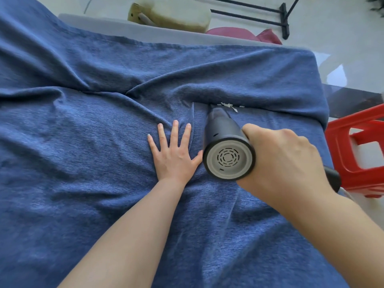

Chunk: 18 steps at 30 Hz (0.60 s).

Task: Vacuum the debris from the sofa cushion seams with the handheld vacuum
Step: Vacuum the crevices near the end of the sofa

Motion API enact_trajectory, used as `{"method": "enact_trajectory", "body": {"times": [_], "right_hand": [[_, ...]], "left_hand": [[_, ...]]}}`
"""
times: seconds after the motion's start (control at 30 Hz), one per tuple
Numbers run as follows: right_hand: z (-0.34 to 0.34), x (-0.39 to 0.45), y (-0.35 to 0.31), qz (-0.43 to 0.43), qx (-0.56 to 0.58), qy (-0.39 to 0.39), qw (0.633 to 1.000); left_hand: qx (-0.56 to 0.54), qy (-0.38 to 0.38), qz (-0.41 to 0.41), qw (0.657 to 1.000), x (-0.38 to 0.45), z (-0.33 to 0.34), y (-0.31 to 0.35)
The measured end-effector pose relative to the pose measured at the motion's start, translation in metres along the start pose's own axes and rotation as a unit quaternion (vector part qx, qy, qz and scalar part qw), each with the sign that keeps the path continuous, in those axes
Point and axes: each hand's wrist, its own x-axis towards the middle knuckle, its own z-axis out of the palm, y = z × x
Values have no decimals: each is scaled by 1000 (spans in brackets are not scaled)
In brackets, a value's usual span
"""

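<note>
Black handheld vacuum (223,132), handle hidden inside gripping right hand (284,159); nozzle meets white debris (229,106); left hand (173,152) spread flat on blue cover (83,152).

A home living room: blue-covered sofa (104,142), red plastic stool (357,150), tiled floor (332,28).
</note>
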Motion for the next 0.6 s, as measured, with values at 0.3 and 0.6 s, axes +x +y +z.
{"method": "enact_trajectory", "body": {"times": [0.3, 0.6], "right_hand": [[3, 2, 3, -1, -22, -2, 1000], [-4, -2, 28, -10, -4, 21, 1000]], "left_hand": [[10, -3, 4, 1000, -1, 1, -2], [-14, 8, 13, 1000, 2, -13, 11]]}}
